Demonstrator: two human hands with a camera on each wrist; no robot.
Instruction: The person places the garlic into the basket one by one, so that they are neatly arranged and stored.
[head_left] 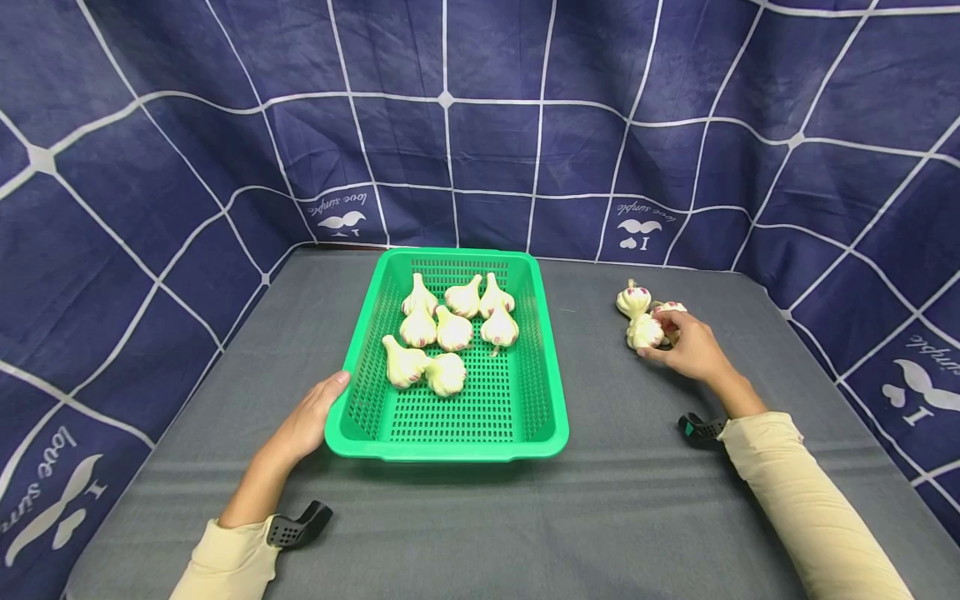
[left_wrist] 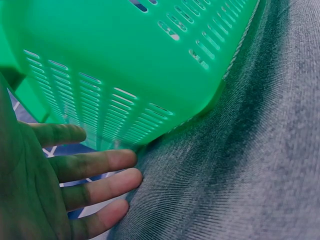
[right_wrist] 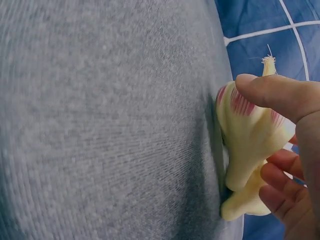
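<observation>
Several white garlic bulbs (head_left: 453, 331) with purplish streaks lie in the green plastic basket (head_left: 558, 400), mostly toward its far half. Beside the basket's left side is my left hand (head_left: 303, 417), its thumb at the rim. In the left wrist view the left hand's fingers (left_wrist: 100, 162) are extended below the slotted basket wall (left_wrist: 100, 107). Over to the right, my right hand (head_left: 690, 346) grips a garlic bulb (right_wrist: 252, 130) between thumb and fingers. Another bulb (head_left: 634, 300) sits just behind it, and one (head_left: 670, 308) is partly hidden by the fingers.
Grey cloth (head_left: 600, 517) covers the table. A dark blue curtain with white grid lines (head_left: 495, 142) hangs behind and along both sides. Each wrist wears a black strap mount (head_left: 300, 525).
</observation>
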